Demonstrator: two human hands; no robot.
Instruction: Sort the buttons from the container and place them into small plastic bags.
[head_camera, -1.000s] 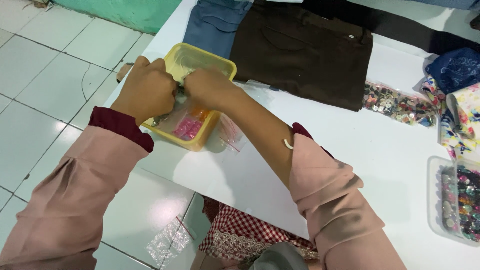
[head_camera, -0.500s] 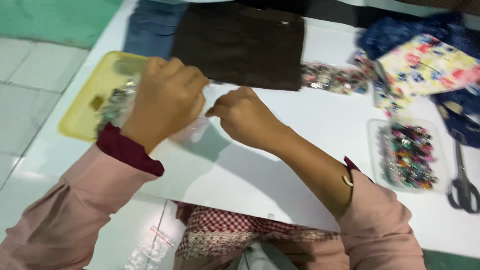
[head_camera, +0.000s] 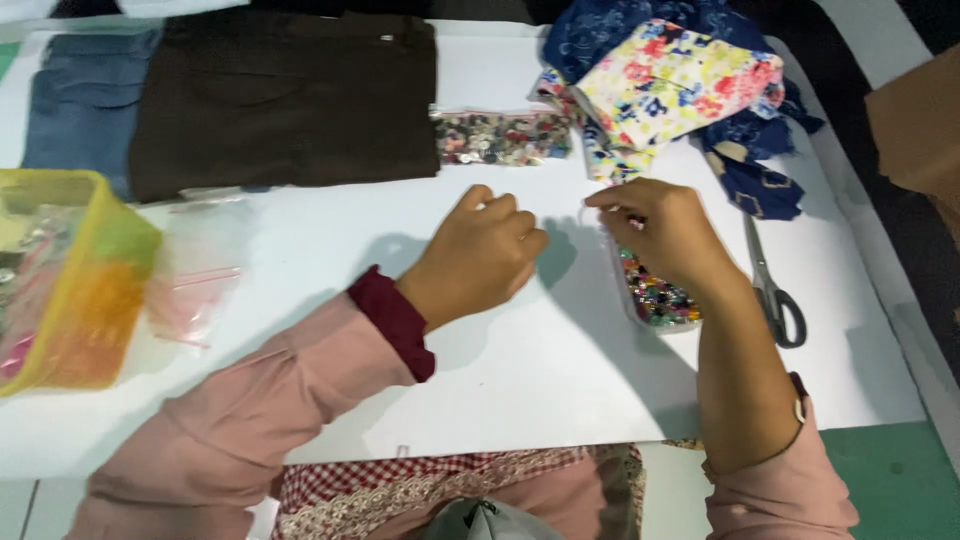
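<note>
My left hand (head_camera: 482, 256) rests on the white table (head_camera: 520, 380) with its fingers curled in and nothing visible in it. My right hand (head_camera: 668, 232) lies over a clear plastic box (head_camera: 655, 298) filled with small colourful buttons. Its fingertips pinch at the box's far left corner, and the hand hides most of the box. Both forearms wear pink sleeves, the left with a dark red cuff.
A yellow tub (head_camera: 70, 290) with clear bags (head_camera: 200, 270) beside it stands at the left. Brown trousers (head_camera: 285, 95) and blue jeans (head_camera: 80, 100) lie at the back, near a bag of buttons (head_camera: 500, 137), floral fabric (head_camera: 670, 85) and scissors (head_camera: 775, 285).
Both hands left the yellow tub and moved right across the table. My right hand now sits on the clear button box, and the view has swung right.
</note>
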